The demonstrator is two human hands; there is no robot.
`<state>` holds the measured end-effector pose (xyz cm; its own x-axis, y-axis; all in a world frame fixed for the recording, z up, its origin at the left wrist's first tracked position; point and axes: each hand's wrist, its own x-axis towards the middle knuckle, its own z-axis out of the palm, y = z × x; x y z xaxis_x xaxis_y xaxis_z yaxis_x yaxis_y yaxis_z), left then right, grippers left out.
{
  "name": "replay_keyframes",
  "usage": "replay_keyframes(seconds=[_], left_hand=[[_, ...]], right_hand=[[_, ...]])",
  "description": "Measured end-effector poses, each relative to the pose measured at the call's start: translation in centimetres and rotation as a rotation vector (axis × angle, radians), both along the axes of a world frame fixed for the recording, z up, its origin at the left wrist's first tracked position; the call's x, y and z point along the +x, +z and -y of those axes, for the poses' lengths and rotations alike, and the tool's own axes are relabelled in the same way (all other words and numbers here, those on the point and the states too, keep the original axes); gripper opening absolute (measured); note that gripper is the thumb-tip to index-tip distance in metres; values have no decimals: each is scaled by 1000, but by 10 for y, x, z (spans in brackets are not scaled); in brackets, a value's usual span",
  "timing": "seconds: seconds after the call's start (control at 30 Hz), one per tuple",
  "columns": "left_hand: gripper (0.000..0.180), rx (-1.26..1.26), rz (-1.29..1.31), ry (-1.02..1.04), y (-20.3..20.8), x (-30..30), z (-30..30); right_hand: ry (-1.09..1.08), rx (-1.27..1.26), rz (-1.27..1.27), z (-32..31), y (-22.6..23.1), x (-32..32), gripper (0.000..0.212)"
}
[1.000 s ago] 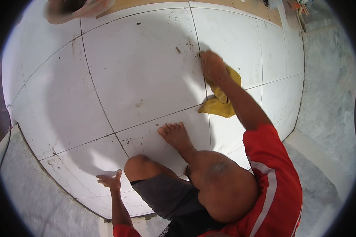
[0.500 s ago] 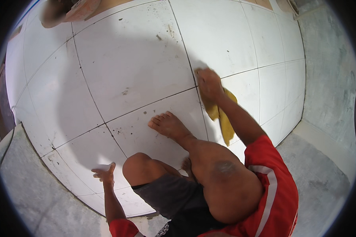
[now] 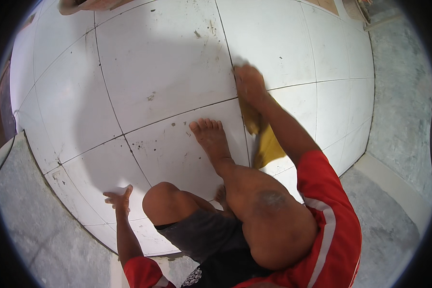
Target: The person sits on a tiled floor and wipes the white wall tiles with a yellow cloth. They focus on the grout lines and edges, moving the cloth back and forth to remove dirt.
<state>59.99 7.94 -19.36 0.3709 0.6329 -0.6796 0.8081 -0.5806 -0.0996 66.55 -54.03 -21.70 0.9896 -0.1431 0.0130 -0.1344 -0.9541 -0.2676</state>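
Note:
A yellow cloth is bunched under my right hand, its loose end trailing back beneath my forearm. That hand is closed on the cloth and presses at a dark joint line between white floor tiles. Over at the lower left, my left hand has its fingers spread and holds nothing. It is down at the tiles beside my bent knee; whether the palm bears on them I cannot tell. Dark specks and smudges mark the tiles around my bare foot.
Grey, rough walls border the tiles at right, with another grey surface at lower left. A reddish-brown container, cut off by the frame, stands at the far left. A dark cable runs along the left edge.
My right hand has slid a little farther away along the joint line, and the cloth's loose end has spread out. My left hand sits slightly farther left. The view has shifted a little.

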Motion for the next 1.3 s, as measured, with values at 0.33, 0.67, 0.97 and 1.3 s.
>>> replay_keyframes(seconds=[0.33, 0.67, 0.97, 1.3], left_hand=[[151, -42, -35, 15, 4, 3, 4], [149, -51, -21, 12, 3, 4, 10], [152, 9, -41, -68, -16, -6, -12], [150, -61, -40, 18, 0, 4, 11]], right_hand=[[118, 12, -74, 17, 0, 36, 11], [44, 174, -165, -3, 27, -19, 12], [236, -53, 60, 23, -19, 4, 16], [24, -17, -28, 6, -2, 24, 15]])
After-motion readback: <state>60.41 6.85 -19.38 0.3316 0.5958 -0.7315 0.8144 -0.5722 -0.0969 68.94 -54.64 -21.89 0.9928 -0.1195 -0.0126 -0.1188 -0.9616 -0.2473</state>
